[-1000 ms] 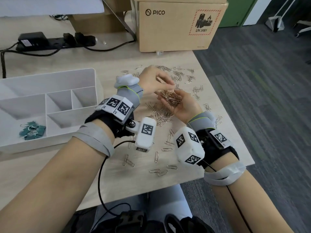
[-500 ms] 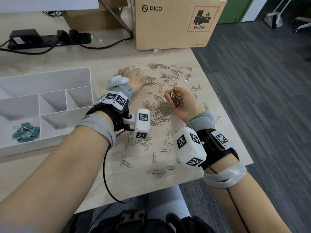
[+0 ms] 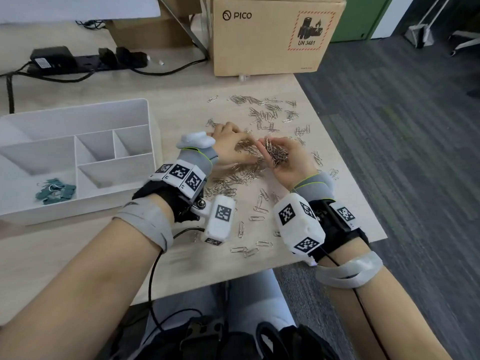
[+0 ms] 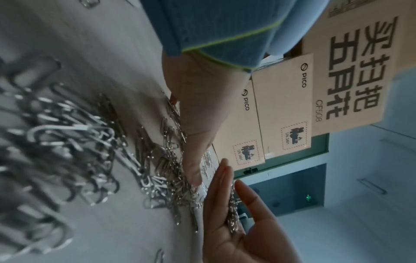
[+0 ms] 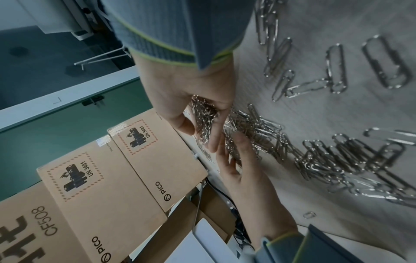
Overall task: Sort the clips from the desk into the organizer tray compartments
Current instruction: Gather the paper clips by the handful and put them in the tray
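Silver paper clips (image 3: 267, 113) lie scattered over the desk, with a denser heap (image 3: 241, 175) between my hands. My right hand (image 3: 293, 167) is palm up just above the desk and cups a bunch of paper clips (image 3: 278, 152) in its curled fingers, the bunch (image 5: 202, 113) lying between thumb and fingers. My left hand (image 3: 231, 144) lies on the desk with straight fingers (image 4: 193, 170) pressing on the heap, its tips next to the right palm (image 4: 225, 231). The white organizer tray (image 3: 145, 110) stands to the left, with teal binder clips (image 3: 55, 190) in its front left compartment.
A PICO cardboard box (image 3: 272, 35) stands at the back of the desk. A black power strip (image 3: 85, 59) with cables lies at the back left. The desk's right edge (image 3: 345, 157) runs close to my right hand. More loose clips (image 3: 257, 219) lie near the front edge.
My left hand left the right palm, went flat onto the clips farther back, then drew toward the right hand. The right hand kept its bunch and sank toward the desk.
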### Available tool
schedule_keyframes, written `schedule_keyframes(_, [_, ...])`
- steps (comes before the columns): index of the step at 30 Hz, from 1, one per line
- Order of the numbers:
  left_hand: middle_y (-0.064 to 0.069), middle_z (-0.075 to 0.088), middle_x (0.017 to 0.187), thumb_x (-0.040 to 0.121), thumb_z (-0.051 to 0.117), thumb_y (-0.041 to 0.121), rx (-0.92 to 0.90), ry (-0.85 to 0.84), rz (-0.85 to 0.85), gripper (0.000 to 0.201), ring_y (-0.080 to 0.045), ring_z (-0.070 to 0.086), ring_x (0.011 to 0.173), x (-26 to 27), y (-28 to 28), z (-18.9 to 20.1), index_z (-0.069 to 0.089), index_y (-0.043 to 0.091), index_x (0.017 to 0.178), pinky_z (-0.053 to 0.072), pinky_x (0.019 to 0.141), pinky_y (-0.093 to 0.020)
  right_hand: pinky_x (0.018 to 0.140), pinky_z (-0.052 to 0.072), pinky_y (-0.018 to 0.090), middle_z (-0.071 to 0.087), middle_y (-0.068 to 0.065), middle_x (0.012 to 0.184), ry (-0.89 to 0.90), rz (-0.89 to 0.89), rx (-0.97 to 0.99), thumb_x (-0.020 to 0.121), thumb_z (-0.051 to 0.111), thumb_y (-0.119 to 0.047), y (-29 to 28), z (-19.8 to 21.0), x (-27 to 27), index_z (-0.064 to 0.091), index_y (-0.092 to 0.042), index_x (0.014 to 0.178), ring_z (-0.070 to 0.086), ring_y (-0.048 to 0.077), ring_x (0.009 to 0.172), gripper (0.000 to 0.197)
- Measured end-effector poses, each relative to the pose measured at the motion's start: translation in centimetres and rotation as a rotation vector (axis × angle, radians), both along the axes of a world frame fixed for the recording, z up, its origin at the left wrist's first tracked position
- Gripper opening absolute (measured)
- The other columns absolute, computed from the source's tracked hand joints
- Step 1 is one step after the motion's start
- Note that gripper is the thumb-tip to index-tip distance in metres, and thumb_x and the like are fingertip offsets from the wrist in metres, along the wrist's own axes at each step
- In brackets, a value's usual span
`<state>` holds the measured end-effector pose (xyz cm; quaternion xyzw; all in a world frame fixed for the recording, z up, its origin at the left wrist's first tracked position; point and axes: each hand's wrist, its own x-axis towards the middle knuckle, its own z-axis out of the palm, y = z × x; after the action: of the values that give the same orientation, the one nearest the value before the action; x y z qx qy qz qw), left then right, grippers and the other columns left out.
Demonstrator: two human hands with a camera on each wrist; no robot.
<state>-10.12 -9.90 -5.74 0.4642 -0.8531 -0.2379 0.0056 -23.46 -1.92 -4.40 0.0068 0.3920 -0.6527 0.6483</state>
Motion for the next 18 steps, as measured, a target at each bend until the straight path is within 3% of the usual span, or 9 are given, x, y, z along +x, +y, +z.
schedule_keyframes(5, [-0.002,0.038,0.129,0.055,0.080,0.054,-0.034,-0.027,-0.082,0.076,-0.024,0.028,0.123,0.5,1.8,-0.2,0.049,0.033,0.121,0.026,0.096,-0.040,0.080,0.052,0.029,0.067,0.017,0.056,-0.004,-0.041,0.032,0.093,0.041,-0.005,1.1,-0.1,0.1,0.056,0.002,0.078,0.062,0.028,0.076,0.023])
schedule_keyframes(11, [-0.011,0.047,0.116,0.065,0.079,0.038,-0.007,0.131,-0.061,0.047,-0.030,0.038,0.114,0.4,3.2,-0.8,0.061,0.020,0.105,0.034,0.095,-0.037,0.077,0.054,0.038,0.066,0.022,0.067,-0.028,-0.104,0.047,0.097,0.037,-0.011,2.7,-0.2,0.1,0.056,0.004,0.081,0.062,0.032,0.076,0.030])
schedule_keyframes(14, [-0.013,0.052,0.110,0.071,0.076,0.031,-0.021,0.152,-0.035,0.034,-0.031,0.050,0.102,0.2,3.6,-0.9,0.063,0.016,0.100,0.038,0.083,-0.034,0.074,0.055,0.039,0.059,0.023,0.080,-0.047,-0.122,0.046,0.098,0.034,-0.012,3.3,-0.3,0.2,0.055,0.005,0.080,0.060,0.034,0.079,0.033])
schedule_keyframes(18, [-0.012,0.058,0.109,0.076,0.073,0.026,-0.075,0.171,0.015,0.031,-0.028,0.054,0.098,0.3,4.0,-1.0,0.064,0.012,0.103,0.032,0.073,-0.028,0.074,0.055,0.040,0.058,0.022,0.083,-0.062,-0.133,0.051,0.099,0.032,-0.013,4.0,-0.3,0.2,0.055,0.007,0.080,0.059,0.034,0.081,0.035])
